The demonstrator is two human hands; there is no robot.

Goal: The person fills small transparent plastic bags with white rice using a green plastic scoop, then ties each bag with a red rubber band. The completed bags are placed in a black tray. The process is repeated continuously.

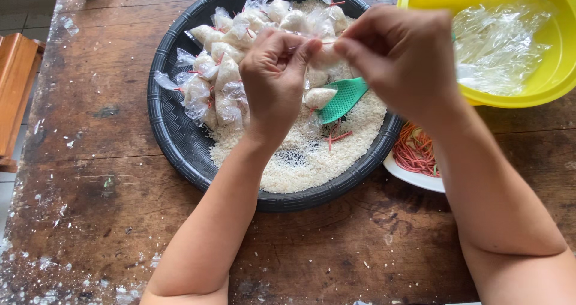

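Note:
Over a round black woven tray (180, 143), my left hand (276, 77) and my right hand (402, 56) pinch the neck of a small clear plastic bag of rice (326, 56), with a thin red rubber band between the fingers. Loose white rice (312, 155) covers the tray's near half. Several tied rice bags (219, 71) are piled on its far left side. A green plastic scoop (342, 98) lies on the rice just below my hands.
A yellow plastic bowl (558, 71) with empty clear plastic bags (498, 44) sits at the right. A white plate (414, 176) holds red rubber bands (414, 152). The wooden table (90, 179) is flecked with white. A wooden piece (15, 89) stands at the left.

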